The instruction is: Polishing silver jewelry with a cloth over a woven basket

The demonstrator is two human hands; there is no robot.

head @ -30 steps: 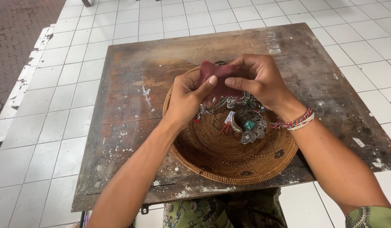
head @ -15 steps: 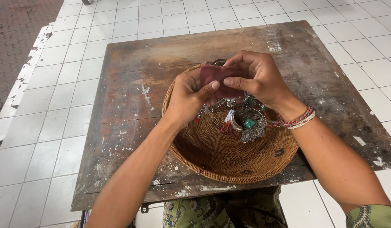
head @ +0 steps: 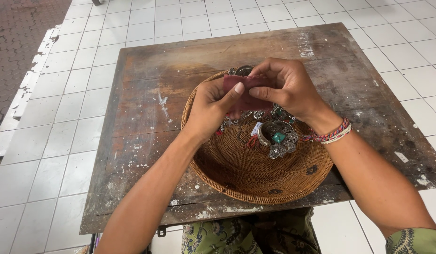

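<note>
Watching the feed from my end, biggest thing first: the worn wooden tabletop [head: 147, 141] hasn't budged, same paint flecks and scratches, white tile floor [head: 53, 141] all round it. The round woven basket [head: 255, 183] sits on it just as before, near the front edge.

What has changed is small. The dark red cloth [head: 244, 89] was bunched lower between both hands a second ago; now it's lifted a bit and pulled flatter, held above the far side of the basket. The left hand [head: 211, 110] pinches it with the thumb on top, grip closed on the near end. The right hand [head: 291, 89] has its fingertips curled over the top edge, grip closed on the cloth too. My read: the person is working something inside that cloth, rubbing or wrapping it, and has shifted hold rather than finished.

The silver jewellery pile [head: 269, 136] in the basket looks unmoved, the piece with the green stone [head: 278, 137] in the same spot. A woven bracelet [head: 333, 135] sits on the right wrist.

Hard bits: I can't tell whether anything is actually inside the cloth, the fingers cover it. A dark round silver piece [head: 243, 70] pokes out behind the cloth, mostly hidden. The jewellery under the hands is tangled and I can't separate pieces. Both forearms are cut off at the frame bottom.
</note>
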